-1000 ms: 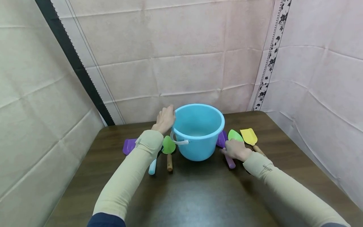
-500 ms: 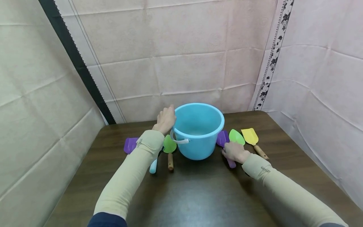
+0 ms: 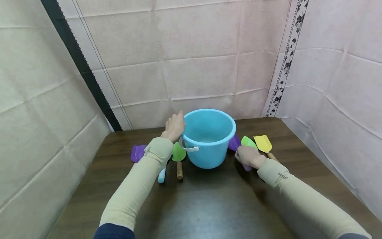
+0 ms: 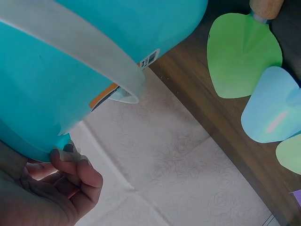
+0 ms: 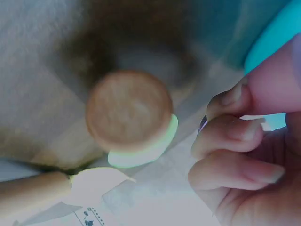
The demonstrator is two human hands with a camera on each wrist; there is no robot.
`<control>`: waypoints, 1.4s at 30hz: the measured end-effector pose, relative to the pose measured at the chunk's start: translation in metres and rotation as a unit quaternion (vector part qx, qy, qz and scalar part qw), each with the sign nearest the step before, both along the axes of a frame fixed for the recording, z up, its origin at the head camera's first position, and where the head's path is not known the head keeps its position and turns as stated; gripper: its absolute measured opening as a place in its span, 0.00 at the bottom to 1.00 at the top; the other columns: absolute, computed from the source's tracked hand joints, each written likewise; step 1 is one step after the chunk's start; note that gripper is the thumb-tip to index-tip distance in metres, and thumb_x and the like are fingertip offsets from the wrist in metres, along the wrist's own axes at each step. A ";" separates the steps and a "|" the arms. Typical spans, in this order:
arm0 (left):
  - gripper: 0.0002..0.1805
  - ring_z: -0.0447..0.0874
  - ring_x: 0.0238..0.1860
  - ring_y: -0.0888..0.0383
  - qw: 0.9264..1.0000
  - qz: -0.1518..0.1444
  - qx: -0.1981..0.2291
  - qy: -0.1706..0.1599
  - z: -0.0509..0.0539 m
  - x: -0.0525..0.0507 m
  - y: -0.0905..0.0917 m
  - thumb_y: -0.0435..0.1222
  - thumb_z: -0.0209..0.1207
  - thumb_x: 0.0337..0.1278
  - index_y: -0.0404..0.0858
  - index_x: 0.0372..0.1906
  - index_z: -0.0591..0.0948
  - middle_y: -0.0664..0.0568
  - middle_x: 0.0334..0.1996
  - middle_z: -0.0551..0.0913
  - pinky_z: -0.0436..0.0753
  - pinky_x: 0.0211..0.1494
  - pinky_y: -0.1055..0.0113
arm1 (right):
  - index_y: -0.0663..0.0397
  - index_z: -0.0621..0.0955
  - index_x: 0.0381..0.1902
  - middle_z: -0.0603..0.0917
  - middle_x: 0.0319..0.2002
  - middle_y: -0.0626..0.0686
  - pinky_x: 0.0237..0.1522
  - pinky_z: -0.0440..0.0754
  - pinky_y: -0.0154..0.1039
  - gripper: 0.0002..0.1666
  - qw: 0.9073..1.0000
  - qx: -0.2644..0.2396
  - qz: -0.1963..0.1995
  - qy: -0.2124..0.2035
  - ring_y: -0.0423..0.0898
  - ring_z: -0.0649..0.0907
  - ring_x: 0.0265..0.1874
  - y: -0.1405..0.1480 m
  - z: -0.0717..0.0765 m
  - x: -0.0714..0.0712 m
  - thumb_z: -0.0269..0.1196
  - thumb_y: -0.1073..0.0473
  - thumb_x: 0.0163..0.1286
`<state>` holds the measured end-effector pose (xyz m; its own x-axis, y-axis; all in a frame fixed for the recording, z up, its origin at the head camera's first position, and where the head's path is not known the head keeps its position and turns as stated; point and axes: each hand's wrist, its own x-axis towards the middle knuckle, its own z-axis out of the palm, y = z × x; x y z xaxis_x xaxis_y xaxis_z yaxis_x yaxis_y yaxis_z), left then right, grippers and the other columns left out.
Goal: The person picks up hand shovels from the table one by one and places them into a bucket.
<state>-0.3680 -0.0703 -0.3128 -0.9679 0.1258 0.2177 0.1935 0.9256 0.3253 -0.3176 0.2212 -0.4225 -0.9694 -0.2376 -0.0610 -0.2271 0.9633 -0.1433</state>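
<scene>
Head view shows the left grip (image 3: 175, 126) curled on the left side of a blue bucket's (image 3: 209, 157) rim, while the right grip (image 3: 249, 156) holds a purple shovel (image 3: 234, 143) by its handle; the lilac butt pokes out below the hand, and the blade sits just beside the bucket's right wall. The bucket stands upright near the far edge of the table (image 3: 194, 202), with a broad stretch of wood between it and the person. Past the right grip, a green shovel (image 3: 248, 142) and a yellow shovel (image 3: 263, 143) lie close together, inside the table's right edge. Left of the bucket lie a second green shovel (image 3: 179, 152), a pale blue handle (image 3: 161, 176) and a second purple shovel (image 3: 137, 153), the last two partly hidden by the left sleeve (image 3: 134, 189). Smooth, tapering plastic forms the bucket, with a curved white handle (image 3: 192, 149). Green blades are rounded, yellow squared. Creased pale cloth (image 3: 203, 76) hangs beyond the dark-grained wood.
</scene>
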 end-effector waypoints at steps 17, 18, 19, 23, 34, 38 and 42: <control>0.07 0.84 0.37 0.44 1.000 0.011 -0.015 -0.003 0.000 -0.003 -0.001 0.33 0.44 0.70 0.37 0.46 0.72 0.41 0.36 0.81 0.81 0.40 0.52 | 0.49 0.69 0.13 0.75 0.15 0.50 0.17 0.69 0.41 0.22 0.999 -0.002 -0.020 0.024 0.45 0.77 0.16 0.024 0.050 -0.010 0.48 0.53 0.69; 0.07 0.84 0.37 0.44 1.000 0.011 -0.015 -0.003 -0.001 -0.003 0.000 0.33 0.45 0.70 0.37 0.46 0.72 0.41 0.36 0.81 0.81 0.40 0.52 | 0.48 0.69 0.13 0.74 0.16 0.50 0.18 0.69 0.41 0.22 0.999 0.003 -0.022 0.030 0.46 0.76 0.18 0.024 0.053 -0.011 0.48 0.53 0.68; 0.07 0.84 0.36 0.45 1.000 0.010 -0.014 -0.003 -0.001 -0.003 0.000 0.33 0.45 0.70 0.37 0.45 0.72 0.42 0.35 0.81 0.81 0.39 0.53 | 0.49 0.69 0.13 0.74 0.16 0.50 0.18 0.69 0.42 0.22 0.999 0.004 -0.022 0.032 0.46 0.76 0.18 0.025 0.056 -0.012 0.48 0.52 0.68; 0.07 0.83 0.35 0.46 1.000 0.009 -0.009 -0.001 -0.003 -0.003 0.001 0.33 0.45 0.70 0.37 0.45 0.72 0.42 0.34 0.80 0.81 0.39 0.53 | 0.49 0.69 0.13 0.72 0.16 0.51 0.18 0.68 0.43 0.22 0.999 0.003 -0.023 0.038 0.47 0.75 0.19 0.028 0.065 -0.015 0.48 0.53 0.68; 0.07 0.83 0.34 0.46 1.000 0.005 -0.005 0.000 -0.003 -0.004 0.002 0.32 0.45 0.70 0.37 0.46 0.71 0.42 0.34 0.80 0.81 0.38 0.54 | 0.49 0.68 0.14 0.71 0.16 0.50 0.18 0.67 0.42 0.21 0.999 0.002 -0.027 0.044 0.46 0.73 0.18 0.032 0.086 -0.021 0.47 0.53 0.68; 0.07 0.83 0.34 0.46 1.000 0.001 -0.005 0.001 -0.003 -0.004 0.003 0.32 0.44 0.70 0.37 0.45 0.71 0.42 0.34 0.80 0.81 0.37 0.54 | 0.49 0.68 0.14 0.72 0.16 0.51 0.17 0.67 0.43 0.20 0.998 0.002 -0.029 0.050 0.47 0.73 0.18 0.033 0.095 -0.021 0.47 0.52 0.66; 0.07 0.83 0.35 0.46 1.000 0.000 -0.007 -0.001 -0.002 -0.003 0.002 0.33 0.44 0.70 0.37 0.46 0.72 0.42 0.35 0.81 0.81 0.38 0.54 | 0.50 0.70 0.14 0.75 0.18 0.53 0.17 0.68 0.45 0.21 0.998 0.004 -0.035 0.053 0.49 0.75 0.19 0.032 0.104 -0.022 0.46 0.51 0.66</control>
